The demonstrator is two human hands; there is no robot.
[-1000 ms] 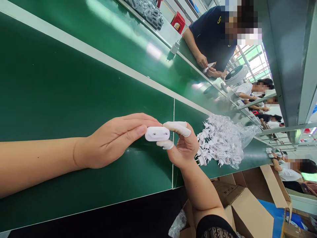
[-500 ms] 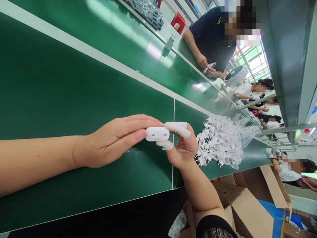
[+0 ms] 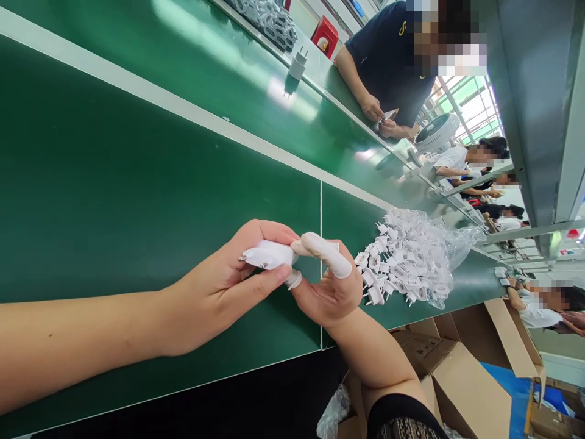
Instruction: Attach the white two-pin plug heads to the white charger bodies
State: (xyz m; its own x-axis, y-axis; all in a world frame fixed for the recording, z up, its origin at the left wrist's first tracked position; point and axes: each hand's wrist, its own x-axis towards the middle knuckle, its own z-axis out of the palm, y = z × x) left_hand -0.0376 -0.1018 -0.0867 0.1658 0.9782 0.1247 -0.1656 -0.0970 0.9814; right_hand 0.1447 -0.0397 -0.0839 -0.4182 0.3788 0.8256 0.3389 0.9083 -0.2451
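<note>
A white two-pin plug (image 3: 267, 255) is held between my two hands over the green table, its metal pins pointing left. My left hand (image 3: 219, 286) is closed on it, fingers along the far side and thumb on the near side. My right hand (image 3: 331, 274), with white finger cots on the thumb and fingers, pinches the plug's other end, which those fingers partly hide. Just beyond my right hand lies a pile of white two-pin plugs (image 3: 388, 268), partly in a clear plastic bag (image 3: 434, 256).
Open cardboard boxes (image 3: 470, 378) stand below the table's near edge. A single white charger (image 3: 298, 64) stands across the green table (image 3: 114, 183), near grey parts (image 3: 269, 24). A person in a dark shirt (image 3: 379, 55) works opposite. A metal shelf beam (image 3: 521, 91) hangs overhead.
The plug has turned from showing its pin face to pointing its pins left. My left hand has moved from touching its end to closing around it.
</note>
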